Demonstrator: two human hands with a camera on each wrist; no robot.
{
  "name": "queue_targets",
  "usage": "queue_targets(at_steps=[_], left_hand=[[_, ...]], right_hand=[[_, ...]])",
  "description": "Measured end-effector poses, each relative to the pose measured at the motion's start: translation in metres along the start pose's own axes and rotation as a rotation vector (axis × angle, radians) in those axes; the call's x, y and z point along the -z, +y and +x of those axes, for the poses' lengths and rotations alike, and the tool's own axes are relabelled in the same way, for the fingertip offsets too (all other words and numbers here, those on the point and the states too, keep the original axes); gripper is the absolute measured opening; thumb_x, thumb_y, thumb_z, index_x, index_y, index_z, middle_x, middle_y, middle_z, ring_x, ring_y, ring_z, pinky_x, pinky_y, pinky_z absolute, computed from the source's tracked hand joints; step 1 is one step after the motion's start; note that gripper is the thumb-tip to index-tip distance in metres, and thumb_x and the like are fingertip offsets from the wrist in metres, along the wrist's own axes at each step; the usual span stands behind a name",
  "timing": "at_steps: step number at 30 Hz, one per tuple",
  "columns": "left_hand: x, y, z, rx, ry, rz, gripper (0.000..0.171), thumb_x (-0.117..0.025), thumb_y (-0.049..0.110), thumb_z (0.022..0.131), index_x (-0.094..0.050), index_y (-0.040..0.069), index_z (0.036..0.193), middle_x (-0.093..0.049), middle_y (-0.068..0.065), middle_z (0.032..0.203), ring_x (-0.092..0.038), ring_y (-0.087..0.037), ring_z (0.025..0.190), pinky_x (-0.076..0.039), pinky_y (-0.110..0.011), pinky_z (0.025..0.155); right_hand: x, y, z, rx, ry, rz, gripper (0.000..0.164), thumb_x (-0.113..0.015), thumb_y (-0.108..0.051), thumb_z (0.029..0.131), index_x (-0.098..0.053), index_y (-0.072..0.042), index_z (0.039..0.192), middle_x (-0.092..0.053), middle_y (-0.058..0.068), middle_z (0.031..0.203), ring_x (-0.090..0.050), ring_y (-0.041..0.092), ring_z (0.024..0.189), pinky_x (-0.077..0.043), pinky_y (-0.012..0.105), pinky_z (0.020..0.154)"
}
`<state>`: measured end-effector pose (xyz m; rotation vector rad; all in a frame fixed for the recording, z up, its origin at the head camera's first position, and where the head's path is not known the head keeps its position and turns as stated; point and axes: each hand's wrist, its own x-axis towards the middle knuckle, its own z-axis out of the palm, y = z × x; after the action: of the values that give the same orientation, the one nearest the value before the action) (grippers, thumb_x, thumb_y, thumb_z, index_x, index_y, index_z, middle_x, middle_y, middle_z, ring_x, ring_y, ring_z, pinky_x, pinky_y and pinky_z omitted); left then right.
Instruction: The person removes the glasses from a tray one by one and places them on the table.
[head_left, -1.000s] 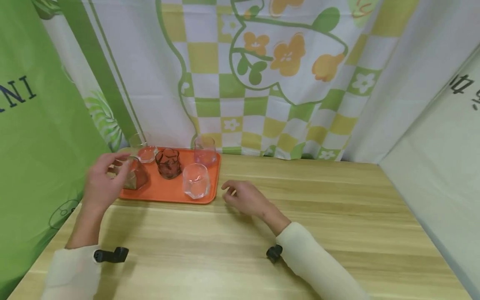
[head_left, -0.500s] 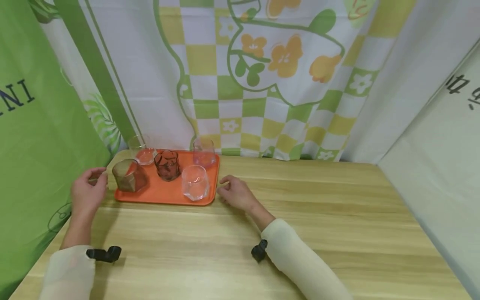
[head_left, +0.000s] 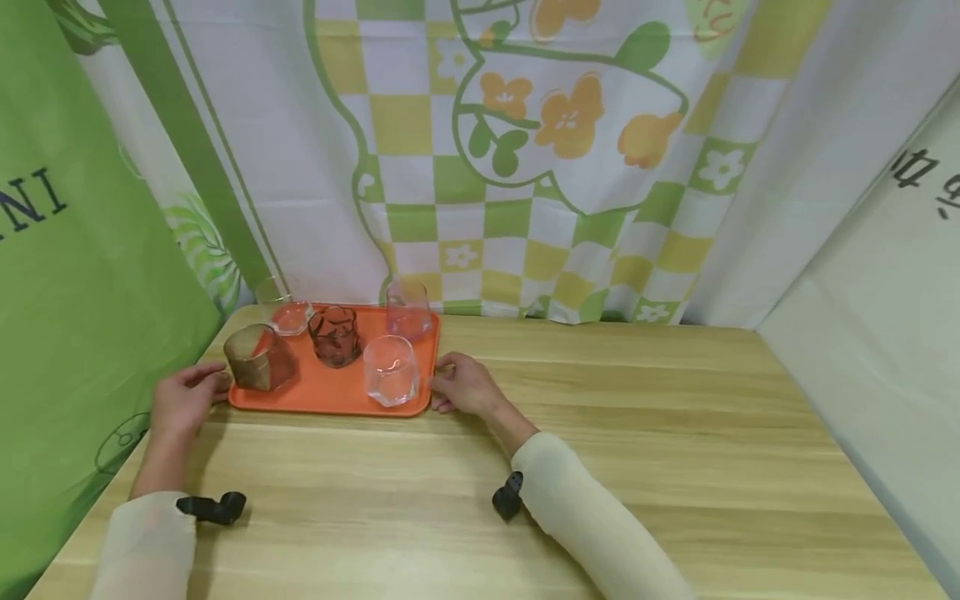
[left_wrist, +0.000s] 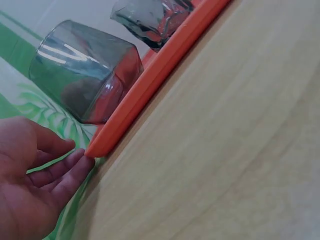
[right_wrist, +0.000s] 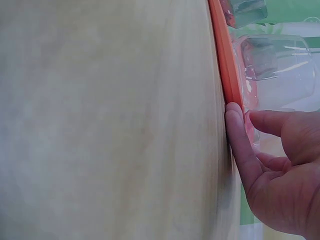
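An orange tray (head_left: 322, 402) lies on the wooden table with several drinking glasses upright on it. At its left edge my left hand (head_left: 183, 396) touches the corner with the fingertips; the left wrist view shows the thumb apart from the rim. My right hand (head_left: 467, 385) pinches the right edge, fingers low against it and thumb above, as the right wrist view shows. Nearest the left hand stands a brownish-grey glass (head_left: 251, 362). A clear faceted glass (head_left: 392, 375) is by the right hand. Between them sits a dark wavy glass (head_left: 335, 337).
A clear glass (head_left: 288, 315) and a pinkish glass (head_left: 408, 312) stand along the tray's back. Behind the table (head_left: 600, 433) hangs a patterned curtain (head_left: 420, 167). A green cloth (head_left: 90, 250) closes off the left side and a white panel (head_left: 885, 333) the right.
My left hand has come away from the brownish-grey glass and moved down to the tray's left edge. My right hand has moved left onto the tray's right edge.
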<state>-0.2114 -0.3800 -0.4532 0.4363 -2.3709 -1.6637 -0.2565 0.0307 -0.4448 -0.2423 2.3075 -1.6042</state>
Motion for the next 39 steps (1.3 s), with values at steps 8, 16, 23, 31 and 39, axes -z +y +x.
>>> queue_targets(at_steps=[8, 16, 23, 31, 39], left_hand=[[0.001, -0.004, 0.003, -0.008, -0.055, -0.025, 0.037, -0.059, 0.007, 0.103, -0.056, -0.017, 0.131, -0.066, 0.019, 0.084, -0.066, 0.002, 0.074, -0.059, -0.017, 0.07], [0.007, -0.004, -0.001, -0.064, -0.104, 0.222, 0.044, -0.058, 0.01, 0.104, -0.052, -0.02, 0.135, -0.068, -0.027, 0.116, -0.056, 0.009, 0.077, -0.055, -0.014, 0.068], [0.005, -0.004, 0.0, -0.059, -0.088, 0.274, 0.045, -0.061, 0.018, 0.103, -0.057, -0.014, 0.135, -0.063, -0.029, 0.125, -0.053, 0.008, 0.08, -0.052, -0.015, 0.066], [0.006, -0.006, 0.004, -0.062, -0.168, 0.188, 0.045, -0.07, 0.014, 0.099, -0.061, -0.016, 0.13, -0.072, -0.01, 0.11, -0.062, 0.009, 0.081, -0.059, -0.018, 0.074], [-0.006, 0.002, 0.001, -0.132, -0.256, 0.208, 0.04, -0.069, 0.009, 0.1, -0.061, -0.018, 0.128, -0.064, -0.033, 0.122, -0.067, 0.003, 0.081, -0.061, -0.021, 0.074]], right_hand=[[-0.003, -0.002, 0.005, -0.043, 0.007, 0.042, 0.042, -0.074, -0.003, 0.095, -0.054, 0.009, 0.13, -0.067, 0.013, 0.09, -0.072, 0.024, 0.066, -0.064, 0.032, 0.06], [-0.007, -0.001, 0.007, -0.067, -0.002, 0.086, 0.044, -0.075, -0.001, 0.093, -0.053, 0.01, 0.13, -0.068, 0.014, 0.091, -0.071, 0.021, 0.063, -0.064, 0.032, 0.06], [-0.003, -0.002, 0.007, -0.077, -0.005, 0.074, 0.043, -0.074, 0.0, 0.093, -0.052, 0.009, 0.129, -0.069, 0.016, 0.089, -0.071, 0.022, 0.064, -0.064, 0.033, 0.061], [0.004, -0.004, 0.007, -0.104, -0.008, 0.033, 0.04, -0.07, 0.004, 0.091, -0.051, 0.009, 0.125, -0.07, 0.017, 0.078, -0.068, 0.019, 0.059, -0.063, 0.032, 0.058], [0.023, 0.003, 0.0, -0.103, -0.023, 0.0, 0.04, -0.069, 0.002, 0.089, -0.05, 0.009, 0.124, -0.07, 0.016, 0.081, -0.068, 0.019, 0.062, -0.063, 0.031, 0.059]])
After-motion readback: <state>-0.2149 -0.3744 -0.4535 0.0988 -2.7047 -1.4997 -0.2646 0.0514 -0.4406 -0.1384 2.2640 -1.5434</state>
